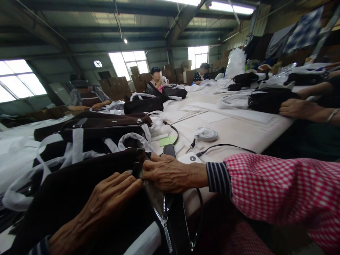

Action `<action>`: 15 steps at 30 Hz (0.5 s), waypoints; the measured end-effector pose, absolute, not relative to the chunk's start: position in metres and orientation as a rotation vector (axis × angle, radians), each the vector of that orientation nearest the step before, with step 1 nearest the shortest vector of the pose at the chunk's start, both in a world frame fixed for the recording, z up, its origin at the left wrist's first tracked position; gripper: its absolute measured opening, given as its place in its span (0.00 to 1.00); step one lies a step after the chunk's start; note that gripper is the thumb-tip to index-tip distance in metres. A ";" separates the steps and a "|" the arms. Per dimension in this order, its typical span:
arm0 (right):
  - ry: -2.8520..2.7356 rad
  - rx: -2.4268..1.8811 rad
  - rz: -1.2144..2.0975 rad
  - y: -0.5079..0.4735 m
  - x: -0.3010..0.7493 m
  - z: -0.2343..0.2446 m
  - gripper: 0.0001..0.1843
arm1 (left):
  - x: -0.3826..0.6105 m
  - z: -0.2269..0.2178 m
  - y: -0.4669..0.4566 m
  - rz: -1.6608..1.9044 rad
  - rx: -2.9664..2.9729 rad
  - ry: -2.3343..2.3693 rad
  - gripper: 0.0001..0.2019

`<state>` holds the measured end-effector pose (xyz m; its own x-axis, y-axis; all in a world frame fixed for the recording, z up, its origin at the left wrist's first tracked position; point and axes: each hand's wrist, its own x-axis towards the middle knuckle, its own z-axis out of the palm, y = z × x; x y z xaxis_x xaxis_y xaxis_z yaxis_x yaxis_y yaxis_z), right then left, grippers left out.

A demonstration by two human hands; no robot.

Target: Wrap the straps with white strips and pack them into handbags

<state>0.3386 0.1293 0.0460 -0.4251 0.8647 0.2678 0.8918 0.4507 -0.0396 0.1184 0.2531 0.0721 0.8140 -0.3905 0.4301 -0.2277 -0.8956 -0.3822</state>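
A black handbag (87, 177) lies at the table's edge in front of me, its metal zipper (164, 221) partly undone and a beige-grey lining showing in the gap. My left hand (111, 194) lies over the bag's near side, its fingers closed on the fabric by the opening. From the other side, my right hand (170, 173) pinches the bag's edge at the zipper's upper end. The two sets of fingertips almost meet there. Whatever sits between them is hidden. Below the hands, a white wrapped strap (146, 241) lies on the bag.
More dark bags with white-wrapped handles (106, 124) are piled left. A coiled white cable (205, 134), a black cord (225, 145) and a white box-like item (190, 158) lie beyond my right hand. At right, a co-worker's hands (300, 106) hold a black bag. Other people sit across the table.
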 end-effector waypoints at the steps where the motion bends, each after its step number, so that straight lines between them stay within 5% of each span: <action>1: -2.447 -1.532 -0.188 0.130 0.340 0.044 0.08 | 0.120 0.072 0.252 -0.721 -2.688 0.477 0.17; 15: -2.437 -1.528 -0.163 0.141 0.350 0.038 0.09 | 0.140 0.088 0.236 -0.625 -3.034 0.260 0.18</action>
<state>0.3500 0.1413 0.0381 -0.4131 0.8677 0.2764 0.8968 0.4405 -0.0425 0.1399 0.2360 0.0884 0.9051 -0.1698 0.3899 -0.1564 -0.9855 -0.0662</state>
